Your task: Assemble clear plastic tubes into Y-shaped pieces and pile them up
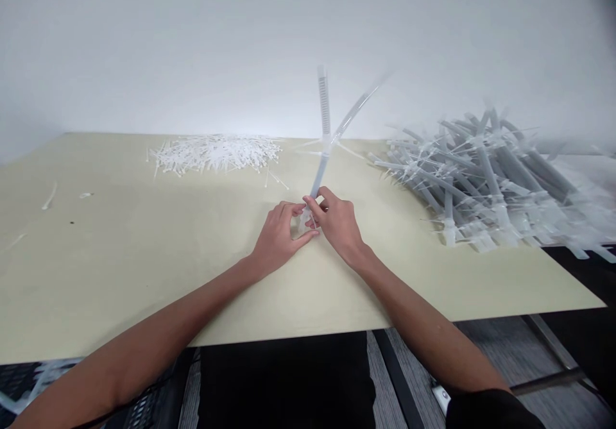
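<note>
A translucent plastic tube piece [320, 174] stands tilted over the middle of the table, with two long arms spreading upward and thin white ties around its joint. My right hand [337, 220] pinches it near the lower end, thumb and index finger on the tube. At the bottom end, my left hand [282, 233] has its fingertips and thumb closed around the clear end part [305, 220]. Part of that lower end is hidden by the fingers.
White cable ties [219, 153] lie in a heap at the back left of the table [144, 256]. A big pile of similar tube pieces [486, 179] covers the right side. Several loose bits lie far left; crates [144, 410] show below the edge.
</note>
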`<state>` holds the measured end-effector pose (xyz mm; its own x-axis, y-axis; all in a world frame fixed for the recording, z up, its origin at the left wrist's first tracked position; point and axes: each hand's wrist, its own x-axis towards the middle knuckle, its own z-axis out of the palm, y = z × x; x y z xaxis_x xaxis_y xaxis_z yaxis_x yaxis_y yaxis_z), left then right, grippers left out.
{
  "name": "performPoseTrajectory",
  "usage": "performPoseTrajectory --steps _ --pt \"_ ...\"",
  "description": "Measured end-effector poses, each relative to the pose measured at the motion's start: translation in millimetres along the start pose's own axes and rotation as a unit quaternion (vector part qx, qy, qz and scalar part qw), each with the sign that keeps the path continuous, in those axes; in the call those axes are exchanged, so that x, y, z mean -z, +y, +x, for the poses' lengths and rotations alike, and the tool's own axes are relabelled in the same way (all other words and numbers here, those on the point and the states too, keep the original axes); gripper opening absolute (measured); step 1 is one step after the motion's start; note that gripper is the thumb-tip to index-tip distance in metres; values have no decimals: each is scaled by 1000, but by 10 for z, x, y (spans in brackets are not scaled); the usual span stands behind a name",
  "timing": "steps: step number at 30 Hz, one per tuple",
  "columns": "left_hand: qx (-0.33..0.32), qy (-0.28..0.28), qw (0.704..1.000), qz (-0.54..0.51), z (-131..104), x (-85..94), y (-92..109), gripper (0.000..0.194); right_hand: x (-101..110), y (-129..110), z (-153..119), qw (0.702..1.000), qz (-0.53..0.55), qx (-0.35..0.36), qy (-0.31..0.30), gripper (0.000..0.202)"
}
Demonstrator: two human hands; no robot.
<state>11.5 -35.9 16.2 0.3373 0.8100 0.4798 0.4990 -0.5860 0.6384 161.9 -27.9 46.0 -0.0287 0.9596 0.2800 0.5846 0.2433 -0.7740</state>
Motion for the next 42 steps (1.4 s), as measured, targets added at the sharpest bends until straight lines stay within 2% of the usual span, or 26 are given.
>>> performPoseTrajectory --steps 3,7,11,16,22,27,34,42 --pt "18 32 999 -11 5 -7 11 28 -5 -18 -6 998 -52 23 12 37" --pt "25 45 998 -20 -5 -7 23 17 -14 -40 -23 997 -68 27 5 37" --pt "82 51 993 -65 -4 -26 -2 13 -8 -28 -16 996 -82 26 3 37" --pt "172 47 969 -173 43 -22 -52 14 10 16 25 994 -105 22 2 38" --pt "204 59 955 -208 67 -7 -92 17 -21 30 17 998 -56 22 -9 37" --pt "192 61 956 -211 63 2 -103 17 -2 33 30 998 -57 30 -14 37" --pt "118 53 981 -145 13 21 -54 14 146 -1 64 990 -120 61 -48 35" --pt "91 20 992 -89 0 3 -110 12 168 -11 35 993 -74 38 -83 31"
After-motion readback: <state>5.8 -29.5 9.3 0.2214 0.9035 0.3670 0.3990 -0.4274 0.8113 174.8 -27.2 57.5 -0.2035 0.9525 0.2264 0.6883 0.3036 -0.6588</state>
